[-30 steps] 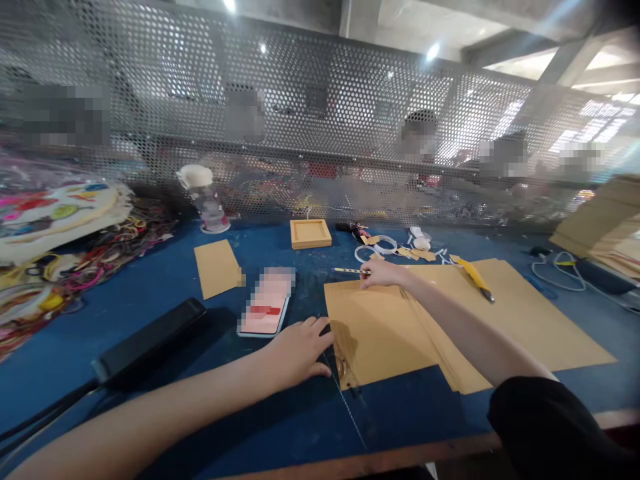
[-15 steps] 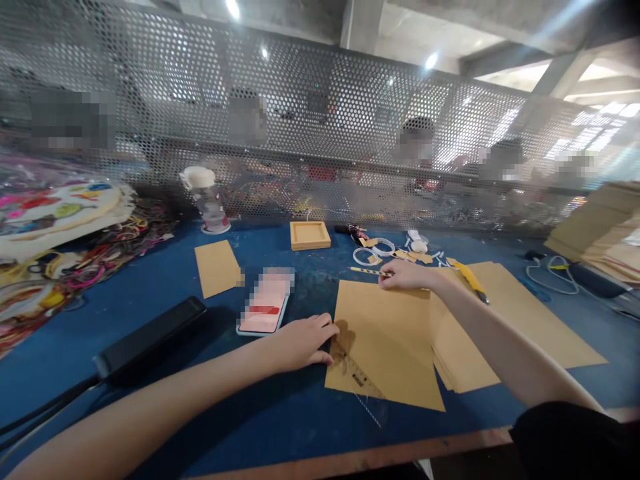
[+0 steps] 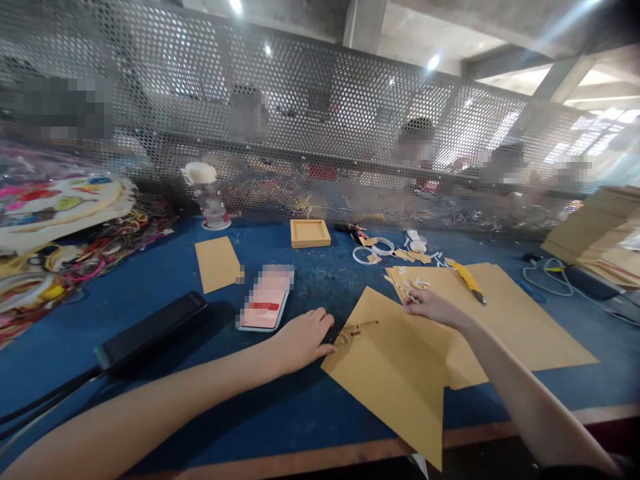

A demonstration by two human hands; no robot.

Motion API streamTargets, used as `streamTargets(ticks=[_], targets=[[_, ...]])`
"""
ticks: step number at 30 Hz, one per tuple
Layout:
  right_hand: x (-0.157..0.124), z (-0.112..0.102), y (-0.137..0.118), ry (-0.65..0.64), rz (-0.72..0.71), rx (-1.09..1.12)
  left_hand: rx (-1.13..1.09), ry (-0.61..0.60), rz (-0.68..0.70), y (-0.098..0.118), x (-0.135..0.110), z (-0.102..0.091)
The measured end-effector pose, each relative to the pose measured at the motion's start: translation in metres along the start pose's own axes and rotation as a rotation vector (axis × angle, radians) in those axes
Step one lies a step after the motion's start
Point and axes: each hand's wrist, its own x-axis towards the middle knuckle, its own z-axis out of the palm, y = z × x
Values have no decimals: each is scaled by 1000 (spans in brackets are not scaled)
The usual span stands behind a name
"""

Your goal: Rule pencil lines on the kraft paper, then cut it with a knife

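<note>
My left hand (image 3: pixel 300 340) lies flat on the blue table (image 3: pixel 150 280), its fingertips at the left corner of a brown paper sheet (image 3: pixel 400 373). A clear ruler (image 3: pixel 356 329) lies on that corner, just beyond the fingers. My right hand (image 3: pixel 433 307) rests on the sheet's far edge and pinches a yellow striped pencil (image 3: pixel 399 287). The sheet lies turned at an angle, with one corner hanging over the table's front edge. Under it lie more brown sheets (image 3: pixel 525 320).
A phone (image 3: pixel 265 307), a black flat case (image 3: pixel 150 330) and a small brown card (image 3: pixel 217 263) lie to the left. A wooden tray (image 3: pixel 310 233), a yellow knife (image 3: pixel 467 279) and scraps sit farther back. A perforated metal screen (image 3: pixel 320 133) closes the far side, with people behind it.
The top brown sheet has swung round, and one corner now hangs over the front edge. My right hand has drawn nearer with the pencil. My left hand has barely moved.
</note>
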Motion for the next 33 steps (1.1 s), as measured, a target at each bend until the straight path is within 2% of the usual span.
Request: streamTargets(ticks=[8, 12, 20, 25, 27, 30, 33], targets=[[-39, 14, 22, 136, 241, 230, 92, 54, -195, 34, -19, 16], [-50, 28, 28, 193, 313, 309, 84, 22, -240, 37, -21, 26], [-51, 56, 14, 195, 269, 409, 19, 9, -157, 30, -15, 27], [-50, 66, 11, 179, 196, 395, 7, 35, -130, 28, -10, 30], [-50, 64, 13, 224, 157, 363, -5, 32, -125, 26, -8, 31], [-49, 56, 13, 319, 8, 302, -25, 37, -114, 22, -6, 33], [-48, 42, -3, 347, -122, 277, -53, 41, -94, 20, -4, 33]])
